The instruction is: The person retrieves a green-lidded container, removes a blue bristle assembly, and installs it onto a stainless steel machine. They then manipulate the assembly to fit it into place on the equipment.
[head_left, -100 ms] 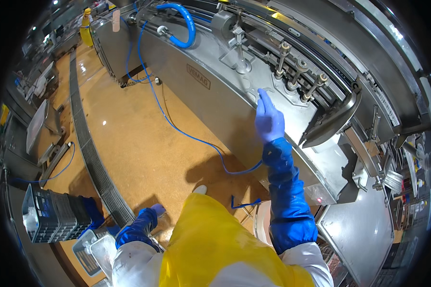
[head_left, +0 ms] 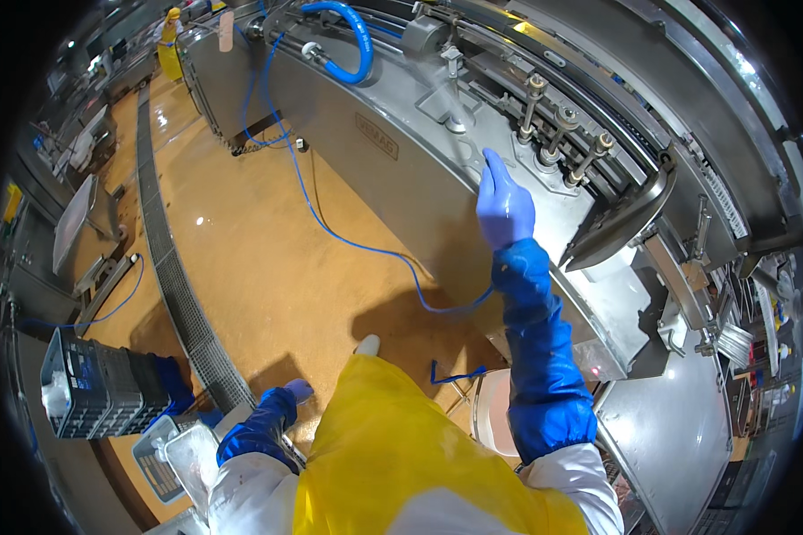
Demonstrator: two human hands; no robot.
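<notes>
My right hand (head_left: 506, 203), in a thin purple-blue glove, is held up by the near edge of a long stainless steel machine (head_left: 401, 178). Its fingers are stretched out and hold nothing; contact with the metal cannot be made out. Beyond it on the machine stand several metal posts with round knobs (head_left: 566, 119), with a curved dark metal blade-like part (head_left: 623, 225) to their right. My left hand (head_left: 299, 390) hangs low at my left side in the same kind of glove. It shows small, with its fingers mostly hidden.
A thin blue hose (head_left: 366, 249) crosses the wet orange floor (head_left: 232, 285). A floor drain grate (head_left: 174, 285) runs along the left. Dark stacked crates (head_left: 107, 392) stand at lower left, and a steel table (head_left: 669, 419) at lower right. Another person (head_left: 168, 45) in yellow stands far off.
The view has shifted slightly, so the machine sits a little farther right. My right hand stays by the machine's edge with its fingers still stretched. My left hand has hardly moved.
</notes>
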